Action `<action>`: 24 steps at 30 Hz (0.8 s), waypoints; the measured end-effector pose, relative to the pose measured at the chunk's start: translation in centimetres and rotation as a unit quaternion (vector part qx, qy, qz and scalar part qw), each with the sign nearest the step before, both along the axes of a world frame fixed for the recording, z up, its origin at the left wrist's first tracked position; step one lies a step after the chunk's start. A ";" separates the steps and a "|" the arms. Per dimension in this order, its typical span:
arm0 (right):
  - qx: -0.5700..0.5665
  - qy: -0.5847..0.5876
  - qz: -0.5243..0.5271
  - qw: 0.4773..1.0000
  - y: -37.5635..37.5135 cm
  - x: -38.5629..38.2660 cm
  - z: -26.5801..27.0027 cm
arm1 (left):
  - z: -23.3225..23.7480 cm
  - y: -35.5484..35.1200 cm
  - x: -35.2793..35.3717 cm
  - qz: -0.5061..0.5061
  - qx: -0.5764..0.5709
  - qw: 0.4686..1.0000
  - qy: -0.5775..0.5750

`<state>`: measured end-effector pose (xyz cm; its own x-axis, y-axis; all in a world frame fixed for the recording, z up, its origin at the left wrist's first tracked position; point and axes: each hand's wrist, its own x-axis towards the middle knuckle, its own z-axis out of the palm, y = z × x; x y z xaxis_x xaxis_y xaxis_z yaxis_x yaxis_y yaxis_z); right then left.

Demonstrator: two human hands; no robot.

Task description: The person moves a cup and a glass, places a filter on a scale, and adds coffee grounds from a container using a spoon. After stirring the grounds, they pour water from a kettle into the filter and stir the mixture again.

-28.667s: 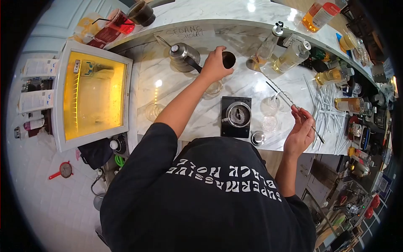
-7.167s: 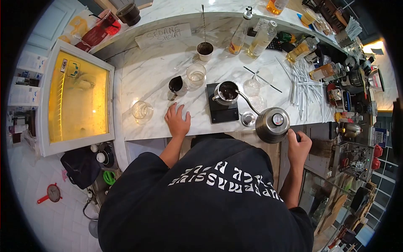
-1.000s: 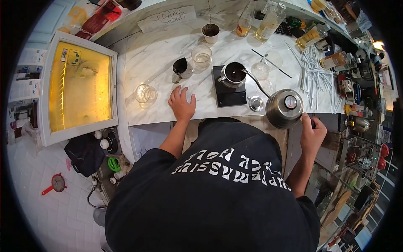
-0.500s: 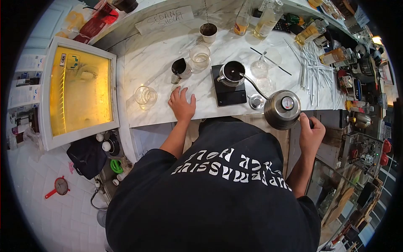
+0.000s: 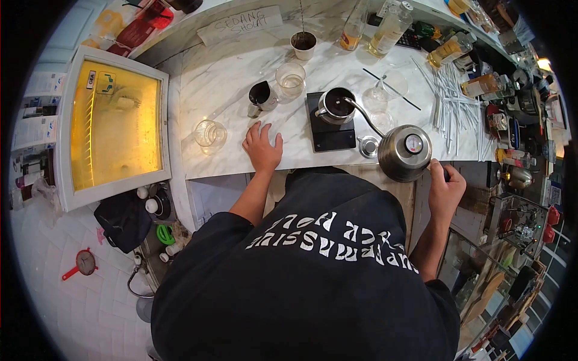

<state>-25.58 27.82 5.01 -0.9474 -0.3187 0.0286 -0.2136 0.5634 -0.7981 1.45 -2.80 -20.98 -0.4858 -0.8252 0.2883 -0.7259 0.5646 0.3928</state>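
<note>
Pouring seems in hand — kettle is held in right grip, at 4 o'clock from metal cup; left grip is spread wide on surface, nothing held. Next, spout should probably be held steady over cup.

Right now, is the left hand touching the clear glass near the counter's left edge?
Apart: the head view shows a strip of bare marble counter between the left hand and the clear glass.

At eleven o'clock, a paper sign reads "SEDANG SHOLAT"; at ten, the glass door says "GEA"; at six, the shirt shows upside-down "MASSIV" and "HOL".
</note>
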 end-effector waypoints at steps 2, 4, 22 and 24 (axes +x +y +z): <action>-0.005 -0.008 0.002 1.000 0.1 0.0 0.2 | 0.0 0.0 0.0 -0.001 -0.004 1.000 0.000; -0.004 0.000 -0.005 1.000 0.0 0.1 0.1 | -0.1 0.0 0.0 -0.004 -0.010 1.000 0.001; -0.012 -0.010 -0.003 1.000 0.2 0.4 -0.3 | 0.0 0.0 -0.1 -0.007 -0.018 1.000 -0.001; -0.014 -0.012 -0.001 1.000 0.1 0.4 -0.2 | 0.0 0.0 0.0 -0.005 -0.013 1.000 -0.001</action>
